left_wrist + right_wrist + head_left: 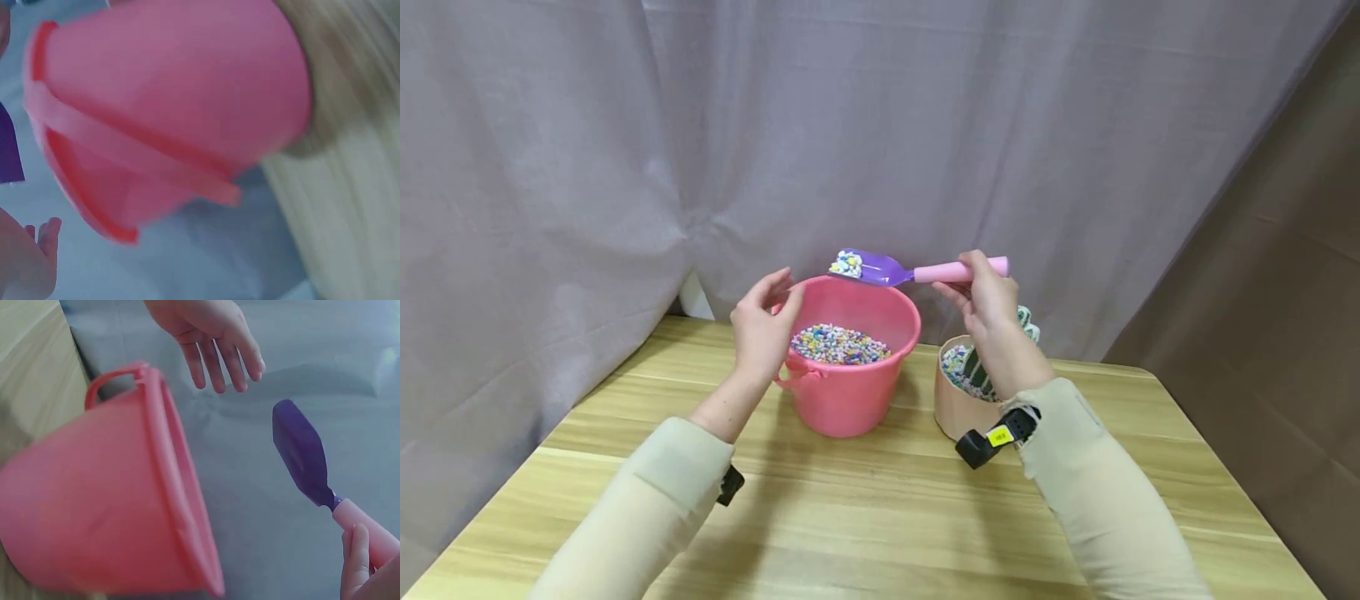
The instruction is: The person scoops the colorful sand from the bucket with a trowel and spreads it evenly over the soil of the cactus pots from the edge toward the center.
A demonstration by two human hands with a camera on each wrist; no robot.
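A purple scoop [871,267] with a pink handle is held level above the far rim of the pink bucket [847,392], its blade carrying a small heap of mixed-colour pebbles [846,263]. The bucket stands upright on the wooden table, partly filled with the same pebbles.

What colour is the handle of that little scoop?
Pink, on a purple scoop; the right hand holds the handle. The head view shows it best.

Beige sleeves [640,508], blk wrist cams [992,440] (yellow tag)
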